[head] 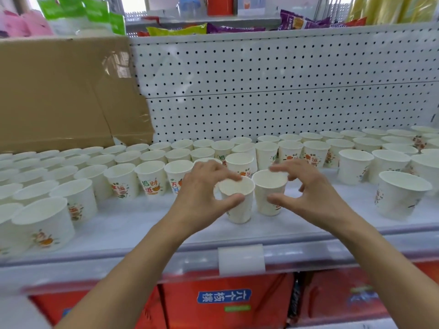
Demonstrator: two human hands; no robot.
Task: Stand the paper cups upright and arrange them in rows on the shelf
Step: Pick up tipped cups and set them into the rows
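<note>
Many white paper cups with orange and green print stand upright in rows on the white shelf (pixel 142 224). Two cups stand apart at the front middle. My left hand (pixel 202 193) grips the left cup (pixel 237 205), thumb on its near side and fingers over its far rim. My right hand (pixel 306 191) holds the right cup (pixel 269 198) the same way, thumb against its side and fingertips on its far rim. Both cups are upright and side by side, close to each other. A lone cup (pixel 399 198) stands at the front right.
A white pegboard (pixel 261 91) backs the shelf. Brown cardboard (pixel 59 91) leans at the back left. A clear price holder (pixel 241 258) sits on the shelf's front edge. Red cartons (pixel 223 302) fill the level below, and snack bags lie on the shelf above.
</note>
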